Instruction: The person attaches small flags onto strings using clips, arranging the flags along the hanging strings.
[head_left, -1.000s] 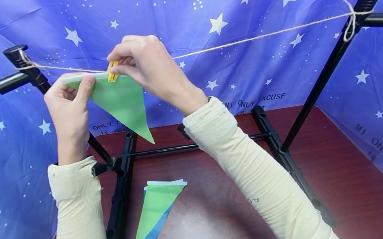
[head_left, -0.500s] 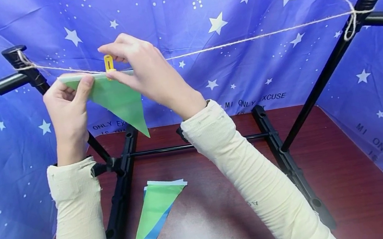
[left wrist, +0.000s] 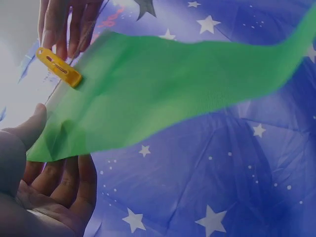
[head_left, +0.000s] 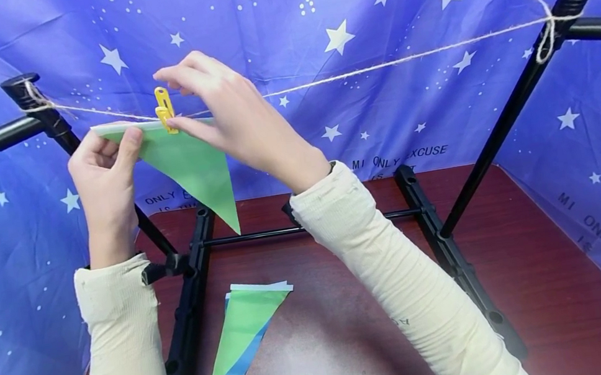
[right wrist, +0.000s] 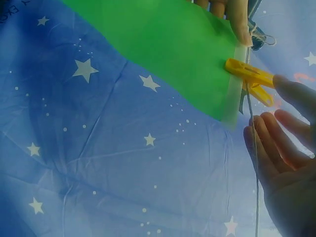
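A green triangular pennant [head_left: 193,163] with a white top strip hangs along the string [head_left: 403,61]. A yellow clothespin [head_left: 163,110] is clipped over that strip, and in the right wrist view the string runs by its jaws. My left hand [head_left: 104,186] pinches the pennant's left corner between thumb and fingers. Beside the clothespin is my right hand [head_left: 241,119]; its thumb touches the clothespin while the other fingers stand apart from it. The left wrist view shows the clothespin [left wrist: 59,68] gripping the pennant's edge between both hands.
The string is tied to a black post [head_left: 53,121] at left and another black post [head_left: 525,91] at right. A green pennant [head_left: 249,319] lies over a blue pennant [head_left: 241,373] on the dark red table [head_left: 327,359]. Blue star-printed cloth [head_left: 280,21] surrounds the stand.
The right fingers have loosened from the clothespin, leaving the thumb against it. The clothespin has shifted slightly left and tilted. The left hand still pinches the corner, slightly lower.
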Demonstrator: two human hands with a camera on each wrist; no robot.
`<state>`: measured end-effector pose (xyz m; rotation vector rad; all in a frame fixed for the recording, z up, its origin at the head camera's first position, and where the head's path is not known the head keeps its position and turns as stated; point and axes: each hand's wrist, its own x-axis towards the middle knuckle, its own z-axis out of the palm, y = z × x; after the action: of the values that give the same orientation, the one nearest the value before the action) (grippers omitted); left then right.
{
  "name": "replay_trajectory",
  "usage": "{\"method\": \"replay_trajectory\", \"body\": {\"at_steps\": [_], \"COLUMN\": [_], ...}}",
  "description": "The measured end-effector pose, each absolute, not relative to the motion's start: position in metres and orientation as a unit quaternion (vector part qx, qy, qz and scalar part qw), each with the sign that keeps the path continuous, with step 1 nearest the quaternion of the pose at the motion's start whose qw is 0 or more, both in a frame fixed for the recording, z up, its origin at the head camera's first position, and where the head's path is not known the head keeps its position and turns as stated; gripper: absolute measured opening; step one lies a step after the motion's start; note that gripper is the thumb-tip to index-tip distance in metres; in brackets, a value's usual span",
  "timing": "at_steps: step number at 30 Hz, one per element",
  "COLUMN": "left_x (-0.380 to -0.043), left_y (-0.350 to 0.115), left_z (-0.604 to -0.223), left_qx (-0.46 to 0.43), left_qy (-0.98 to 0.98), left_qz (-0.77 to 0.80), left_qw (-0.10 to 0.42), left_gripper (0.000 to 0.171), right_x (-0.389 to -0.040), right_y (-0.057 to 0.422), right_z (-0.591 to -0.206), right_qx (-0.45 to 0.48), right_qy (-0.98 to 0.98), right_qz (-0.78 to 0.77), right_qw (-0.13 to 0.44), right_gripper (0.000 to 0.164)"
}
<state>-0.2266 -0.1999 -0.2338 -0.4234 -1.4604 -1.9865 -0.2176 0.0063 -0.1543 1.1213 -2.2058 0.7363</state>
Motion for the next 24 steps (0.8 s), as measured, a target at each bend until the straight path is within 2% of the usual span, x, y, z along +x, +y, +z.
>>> {"method": "replay_trajectory", "body": {"at_steps": [8,24], "left_x": [-0.225,-0.216], "left_y": [-0.201,-0.206], "left_z": [-0.244,-0.268], "left_qx": [-0.166,-0.189], "left_qy": [-0.555,-0.572], "left_qz": [-0.753,-0.741], "left_qw": [0.312,0.298], "left_gripper": [0.019,0.015], "right_x": [-0.215,-0.208], "right_y": [0.016,0.034], "right_z": [-0.161,-0.176], "right_qx": [0.432,0.428], "right_qy": [-0.793,-0.795], "right_qz": [0.301,0.304], "right_qw": [0.305,0.303], "right_gripper": [0.038,0.036]}}
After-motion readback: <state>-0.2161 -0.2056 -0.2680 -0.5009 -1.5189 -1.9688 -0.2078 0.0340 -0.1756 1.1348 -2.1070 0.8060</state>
